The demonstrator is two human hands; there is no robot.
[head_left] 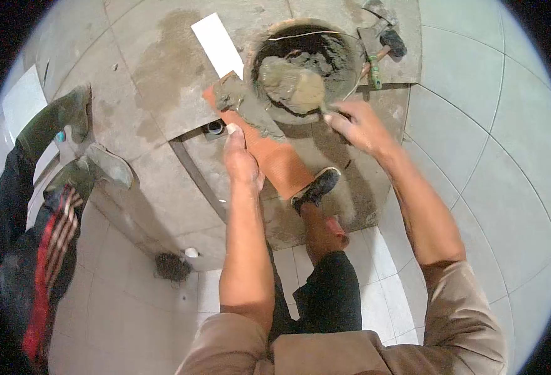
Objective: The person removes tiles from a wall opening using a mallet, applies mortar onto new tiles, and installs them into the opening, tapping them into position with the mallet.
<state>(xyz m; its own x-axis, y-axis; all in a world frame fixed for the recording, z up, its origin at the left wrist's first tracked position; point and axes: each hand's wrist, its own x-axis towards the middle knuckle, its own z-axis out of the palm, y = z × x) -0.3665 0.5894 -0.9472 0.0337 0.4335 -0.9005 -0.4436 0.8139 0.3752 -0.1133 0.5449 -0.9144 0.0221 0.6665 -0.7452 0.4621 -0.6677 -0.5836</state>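
Note:
My left hand grips the long edge of an orange tile, thumb on top. The tile lies slanted, ribbed face up, with grey mortar spread over its far end. My right hand is closed around the handle of a trowel. The trowel's blade is over the bucket, smeared with wet mortar. More mortar fills the bucket, just beyond the tile.
A white tile strip lies left of the bucket. To its right are a hammer and a green-handled tool. A pipe opening shows in the floor. Another person's boots stand at left.

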